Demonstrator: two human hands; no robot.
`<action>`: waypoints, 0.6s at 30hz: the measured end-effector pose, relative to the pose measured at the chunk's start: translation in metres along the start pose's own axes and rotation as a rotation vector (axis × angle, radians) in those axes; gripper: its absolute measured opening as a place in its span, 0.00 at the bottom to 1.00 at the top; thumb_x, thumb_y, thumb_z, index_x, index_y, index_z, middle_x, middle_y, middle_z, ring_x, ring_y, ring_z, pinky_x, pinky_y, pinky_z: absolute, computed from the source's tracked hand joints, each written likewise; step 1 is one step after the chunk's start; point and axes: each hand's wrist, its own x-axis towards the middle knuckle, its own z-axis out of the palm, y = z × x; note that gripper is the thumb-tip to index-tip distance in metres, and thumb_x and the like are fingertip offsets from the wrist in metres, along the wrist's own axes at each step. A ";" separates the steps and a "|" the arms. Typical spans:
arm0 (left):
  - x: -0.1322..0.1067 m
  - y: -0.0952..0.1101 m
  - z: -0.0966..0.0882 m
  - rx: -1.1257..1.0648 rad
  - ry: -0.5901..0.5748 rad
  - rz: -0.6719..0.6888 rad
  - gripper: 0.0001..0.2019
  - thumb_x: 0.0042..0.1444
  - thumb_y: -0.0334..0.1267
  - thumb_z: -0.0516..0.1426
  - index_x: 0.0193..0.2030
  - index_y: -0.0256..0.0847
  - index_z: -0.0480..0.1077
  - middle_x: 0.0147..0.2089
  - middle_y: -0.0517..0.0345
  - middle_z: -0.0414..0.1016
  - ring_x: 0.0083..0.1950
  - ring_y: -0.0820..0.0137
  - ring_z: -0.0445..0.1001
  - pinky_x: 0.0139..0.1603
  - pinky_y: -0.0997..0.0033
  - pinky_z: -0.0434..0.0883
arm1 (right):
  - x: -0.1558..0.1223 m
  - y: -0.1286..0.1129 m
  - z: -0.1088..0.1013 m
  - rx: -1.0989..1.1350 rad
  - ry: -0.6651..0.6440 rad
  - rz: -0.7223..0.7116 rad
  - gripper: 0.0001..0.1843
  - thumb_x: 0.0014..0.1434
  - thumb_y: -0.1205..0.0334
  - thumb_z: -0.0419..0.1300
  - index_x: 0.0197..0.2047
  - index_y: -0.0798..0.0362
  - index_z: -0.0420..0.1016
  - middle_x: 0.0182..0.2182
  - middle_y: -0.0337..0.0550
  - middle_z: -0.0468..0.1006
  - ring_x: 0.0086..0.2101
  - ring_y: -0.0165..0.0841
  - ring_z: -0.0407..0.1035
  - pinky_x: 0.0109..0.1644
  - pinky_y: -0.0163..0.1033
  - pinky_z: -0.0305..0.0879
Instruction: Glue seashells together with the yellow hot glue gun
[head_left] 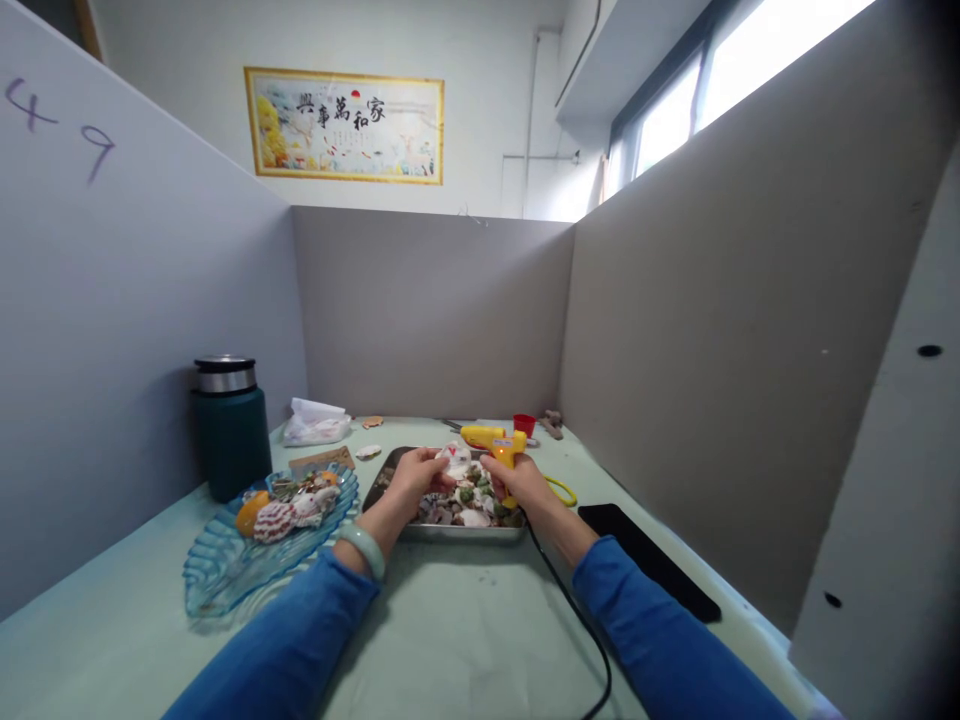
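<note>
My left hand (412, 480) pinches a small white piece with a red mark (454, 459), perhaps a shell; its exact kind is unclear. My right hand (526, 485) is wrapped around the handle of a yellow hot glue gun (487, 437), whose nozzle points left above the white piece. A black cord (571, 605) runs from the gun toward the table's front. Both hands are over a metal tray (457, 535) filled with shells and small stones (474, 517). Part of the tray is hidden behind my hands.
To the left, a blue glass dish (217, 570) bears several shells, beside a dark green flask (231, 435). A white plastic bag (316, 422) and a red cup (524, 426) stand at the back. A black phone-like slab (651, 562) lies right. Grey partitions (431, 310) enclose the table.
</note>
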 end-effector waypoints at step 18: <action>0.008 -0.009 -0.004 0.019 0.045 0.136 0.11 0.45 0.35 0.62 0.35 0.31 0.68 0.19 0.59 0.70 0.19 0.74 0.70 0.23 0.75 0.71 | -0.006 -0.005 0.003 -0.010 -0.036 0.076 0.14 0.50 0.54 0.61 0.22 0.54 0.65 0.10 0.32 0.63 0.14 0.24 0.57 0.18 0.29 0.54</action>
